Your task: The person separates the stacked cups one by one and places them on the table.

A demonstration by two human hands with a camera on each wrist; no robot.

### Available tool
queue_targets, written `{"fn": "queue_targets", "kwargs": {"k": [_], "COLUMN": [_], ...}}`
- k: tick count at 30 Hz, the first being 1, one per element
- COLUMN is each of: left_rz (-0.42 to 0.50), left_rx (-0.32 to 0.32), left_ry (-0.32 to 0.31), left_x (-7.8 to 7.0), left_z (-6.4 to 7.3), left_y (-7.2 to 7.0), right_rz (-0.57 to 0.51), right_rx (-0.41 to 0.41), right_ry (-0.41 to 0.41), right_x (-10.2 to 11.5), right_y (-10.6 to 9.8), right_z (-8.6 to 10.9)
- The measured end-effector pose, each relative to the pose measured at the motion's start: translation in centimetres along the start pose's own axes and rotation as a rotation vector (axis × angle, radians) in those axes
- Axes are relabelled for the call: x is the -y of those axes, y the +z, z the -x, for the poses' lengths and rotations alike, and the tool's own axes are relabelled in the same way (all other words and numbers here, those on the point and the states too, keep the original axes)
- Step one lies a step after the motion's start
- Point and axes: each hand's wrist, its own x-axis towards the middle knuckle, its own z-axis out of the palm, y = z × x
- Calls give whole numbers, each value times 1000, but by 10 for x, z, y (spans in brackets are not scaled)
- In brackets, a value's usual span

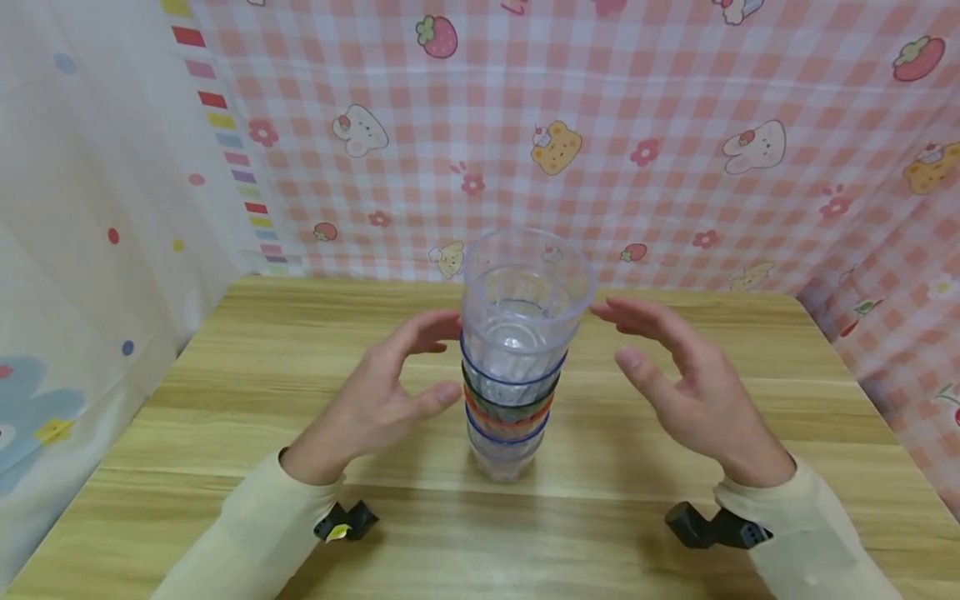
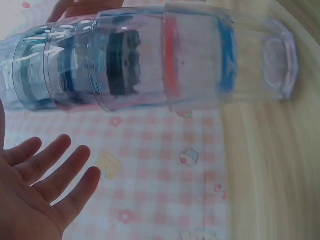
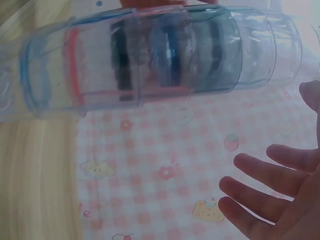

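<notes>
A tall stack of clear plastic cups (image 1: 517, 358) stands upright on the wooden table (image 1: 247, 400), nested one inside another. Blue, dark and orange-red bands show through the walls, and a wide clear rim tops the stack. To its left is my left hand (image 1: 375, 392), fingers spread and relaxed, its tips overlapping the cups' edge in the head view. The left wrist view has these fingers (image 2: 75, 170) beside the stack (image 2: 195, 60) with a gap between. My right hand (image 1: 690, 392) is held to the other side, palm toward the cups, fingers loosely extended and holding nothing.
A pink checked cloth (image 1: 495, 125) with cartoon animals and strawberries hangs behind the table. At the left hangs a white patterned cloth (image 1: 97, 208), and the checked cloth also lines the right side. Black wrist cameras (image 1: 345, 522) sit at both cream sleeves (image 1: 255, 525).
</notes>
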Motion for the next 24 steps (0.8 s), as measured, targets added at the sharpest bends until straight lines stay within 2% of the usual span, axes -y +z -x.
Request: {"fn": "queue_targets", "kwargs": {"k": [6, 12, 17, 24], "left_rz": [58, 114, 136, 160], "left_rx": [-44, -39, -33, -49], "left_ry": [61, 52, 46, 77], "left_x": [-6, -15, -18, -19], "left_z": [-6, -13, -16, -19], "left_y": [6, 12, 16, 22], "right_rz": [-82, -161, -271, -349], "right_rx": [0, -25, -31, -17], "right_ry": [26, 5, -11, -100], "right_x": [10, 13, 14, 20], "right_y": [3, 9, 12, 16], "right_z": [-5, -10, -14, -21]}}
